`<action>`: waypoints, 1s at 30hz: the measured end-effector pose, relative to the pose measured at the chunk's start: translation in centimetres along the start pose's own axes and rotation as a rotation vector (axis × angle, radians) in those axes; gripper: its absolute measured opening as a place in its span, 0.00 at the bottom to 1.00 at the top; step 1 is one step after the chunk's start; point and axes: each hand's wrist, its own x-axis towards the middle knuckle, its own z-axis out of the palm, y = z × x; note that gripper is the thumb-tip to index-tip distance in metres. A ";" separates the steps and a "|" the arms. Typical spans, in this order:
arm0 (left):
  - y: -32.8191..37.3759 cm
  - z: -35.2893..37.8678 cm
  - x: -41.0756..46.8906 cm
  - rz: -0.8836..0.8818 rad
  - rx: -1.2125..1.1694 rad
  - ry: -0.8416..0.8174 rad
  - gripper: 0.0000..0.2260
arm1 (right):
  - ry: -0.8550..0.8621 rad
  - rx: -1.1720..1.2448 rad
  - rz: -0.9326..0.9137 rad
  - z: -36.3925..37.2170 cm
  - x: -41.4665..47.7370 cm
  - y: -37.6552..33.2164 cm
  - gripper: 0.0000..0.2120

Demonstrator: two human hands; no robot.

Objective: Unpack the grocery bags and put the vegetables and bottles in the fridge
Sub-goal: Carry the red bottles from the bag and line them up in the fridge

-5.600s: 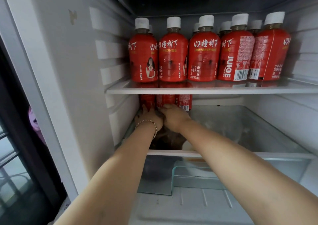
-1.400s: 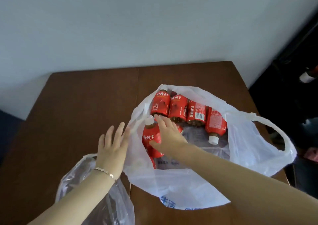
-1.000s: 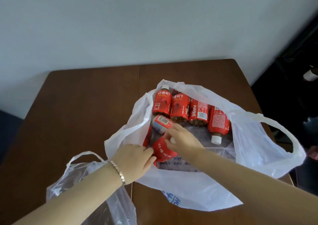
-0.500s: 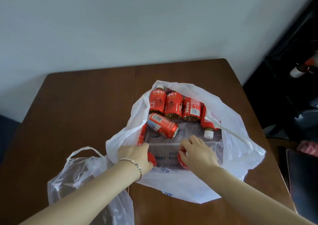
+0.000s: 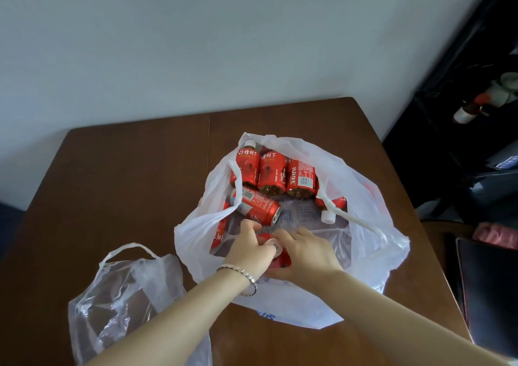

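- The white grocery bag (image 5: 364, 206) lay open on the brown table (image 5: 112, 186) at the centre of the frame, with both hands inside its mouth.
- The left hand (image 5: 248, 250) and right hand (image 5: 307, 256) met at lower centre. Their fingers were curled from either side round a red drink container (image 5: 280, 260) with a pale round top; whether it was a can or a bottle could not be told.
- Higher in the bag, three red-labelled juice bottles (image 5: 270, 173) lay side by side, with a red can (image 5: 256, 207) tilted just below them. Another bottle (image 5: 328, 216) lay at the right, partly under a bag handle.
- Full drinks like these would likely feel heavy for their size, rigid, and slick on the label.
- The safest hold looked to be round the middle of the body, not the cap.
- The thin bag film could cling and drag as a drink was lifted out.
- A crumpled clear plastic bag (image 5: 126, 290) lay at lower left.
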 end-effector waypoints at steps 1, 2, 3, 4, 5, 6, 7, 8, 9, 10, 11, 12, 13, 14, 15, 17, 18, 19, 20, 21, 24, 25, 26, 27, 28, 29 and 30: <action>-0.2 -0.1 -0.2 0.008 -0.014 -0.020 0.17 | 0.019 -0.025 -0.013 0.0 0.5 -0.2 0.26; -0.5 -0.2 -0.3 0.011 -0.017 -0.044 0.18 | 0.066 -0.043 -0.051 0.2 0.8 -0.3 0.24; -0.8 -0.5 -0.2 0.015 -0.003 -0.062 0.18 | 0.101 -0.039 -0.072 0.2 1.0 -0.3 0.24; -0.9 -0.9 -0.1 0.025 0.033 -0.072 0.18 | 0.089 -0.036 -0.084 0.2 1.1 -0.3 0.24; -0.8 -1.5 0.2 0.049 0.099 -0.070 0.18 | 0.034 -0.036 -0.093 0.1 1.1 -0.2 0.24; -0.6 -2.0 0.5 0.089 0.204 -0.057 0.16 | -0.019 -0.026 -0.085 0.2 0.9 0.0 0.23; -0.2 -2.6 1.0 0.137 0.351 -0.025 0.15 | -0.069 -0.012 -0.070 0.3 0.8 0.2 0.23; 0.3 -3.0 1.6 0.189 0.512 0.021 0.13 | -0.088 0.002 -0.046 0.1 0.8 0.2 0.22; 0.9 -3.4 2.4 0.245 0.656 0.067 0.13 | -0.081 0.010 -0.029 0.0 0.8 0.1 0.22; 1.5 -3.5 3.4 0.302 0.764 0.096 0.12 | -0.080 0.014 -0.017 -0.1 0.9 0.0 0.21; 1.9 -3.4 4.5 0.367 0.841 0.099 0.11 | -0.079 0.033 -0.009 -0.3 1.0 -0.1 0.21; 2.2 -3.2 5.6 0.442 0.916 0.072 0.12 | -0.078 0.046 -0.008 -0.1 1.0 -0.1 0.21; 2.3 -2.8 7.1 0.518 1.009 0.012 0.13 | -0.045 0.056 -0.014 0.0 0.9 0.0 0.20; 2.1 -2.2 8.5 0.589 1.120 -0.069 0.17 | 0.007 0.049 -0.033 0.3 0.9 0.2 0.19; 1.9 -1.7 10.0 0.649 1.245 -0.143 0.22 | 0.054 0.029 -0.051 0.8 1.0 0.4 0.18; 1.6 -1.0 12.1 0.693 1.480 -0.220 0.30 | 0.068 0.039 -0.022 1.2 1.0 0.4 0.17; 1.6 -0.6 12.8 0.687 1.560 -0.227 0.32 | 0.080 0.027 -0.011 1.4 1.1 0.4 0.15; 1.6 -0.3 13.3 0.680 1.610 -0.221 0.33 | 0.078 -0.007 -0.006 1.3 1.2 0.4 0.15; 1.6 0.1 13.6 0.674 1.635 -0.207 0.33 | 0.054 -0.036 -0.008 1.1 1.3 0.3 0.15; 1.6 0.3 13.9 0.665 1.635 -0.191 0.32 | 0.009 -0.043 -0.002 0.7 1.4 0.3 0.17; 1.5 0.6 13.4 0.598 1.440 -0.102 0.30 | 0.009 -0.036 0.008 0.8 1.9 0.4 0.19; 1.5 0.5 12.9 0.550 1.274 -0.049 0.30 | 0.027 -0.009 -0.020 0.7 1.9 0.4 0.18; 1.6 0.3 12.1 0.502 1.048 0.027 0.28 | 0.029 0.029 -0.045 0.5 2.1 0.4 0.19; 1.9 0.0 11.1 0.458 0.801 0.114 0.27 | -0.006 0.055 -0.043 0.0 2.4 0.3 0.19; 2.2 -0.3 9.8 0.423 0.577 0.195 0.27 | -0.087 0.083 -0.032 -0.5 2.6 0.1 0.19; 2.6 -0.7 8.3 0.405 0.402 0.269 0.28 | -0.132 0.085 -0.035 -0.7 2.9 0.0 0.18; 3.1 -1.0 6.8 0.417 0.288 0.336 0.28 | -0.157 0.071 -0.031 -0.9 3.2 0.0 0.17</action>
